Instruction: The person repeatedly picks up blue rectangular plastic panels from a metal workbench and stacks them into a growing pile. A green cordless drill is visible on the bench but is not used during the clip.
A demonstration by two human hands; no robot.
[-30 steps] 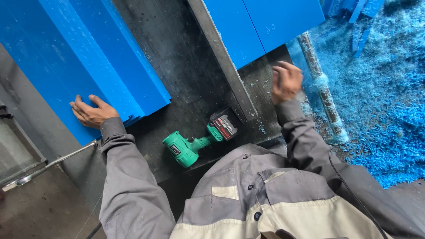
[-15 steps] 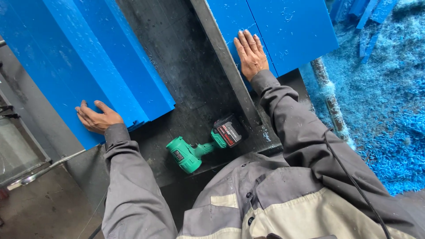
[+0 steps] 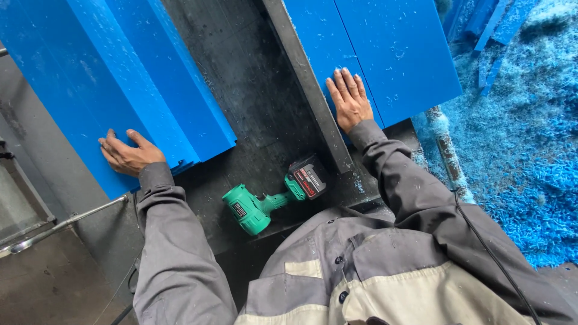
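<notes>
Left blue panel: a long, flat, bright blue slab with a stepped edge on its right side, running diagonally from the upper left of the frame down to left of centre. It lies on the dark work surface. The left hand rests on its lower end, fingers spread.

Right blue panel: a flat blue sheet with a lengthwise seam, dusted with pale shavings, occupying the upper right of the frame. The right hand lies palm-down on its lower edge.
</notes>
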